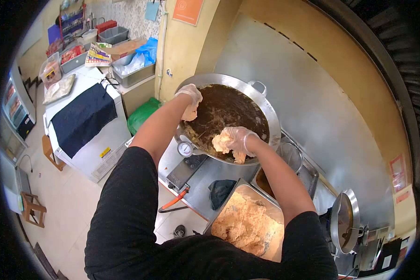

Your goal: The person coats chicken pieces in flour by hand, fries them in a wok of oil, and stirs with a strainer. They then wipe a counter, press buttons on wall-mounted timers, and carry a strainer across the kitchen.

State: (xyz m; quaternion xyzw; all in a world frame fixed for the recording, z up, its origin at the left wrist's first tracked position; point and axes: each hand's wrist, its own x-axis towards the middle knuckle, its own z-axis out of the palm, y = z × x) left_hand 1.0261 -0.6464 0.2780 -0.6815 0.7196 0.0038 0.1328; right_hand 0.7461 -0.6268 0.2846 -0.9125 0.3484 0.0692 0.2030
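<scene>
Battered pieces (pixel 220 141) clutched by left hand (pixel 190 94) and right hand (pixel 241 138) above dark wok (pixel 267 108); orange sign (pixel 187 10) text illegible.

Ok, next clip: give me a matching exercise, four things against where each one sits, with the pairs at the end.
Things
1. left hand
2. right hand
3. metal tray of battered food
4. dark blue cloth

Places
A. draped over the white chest freezer
B. over the near rim of the wok, gripping a battered piece
C. at the wok's left rim, gripping another battered piece
D. nearest the person, below the wok in the picture

Pairs: 1-C, 2-B, 3-D, 4-A
</scene>
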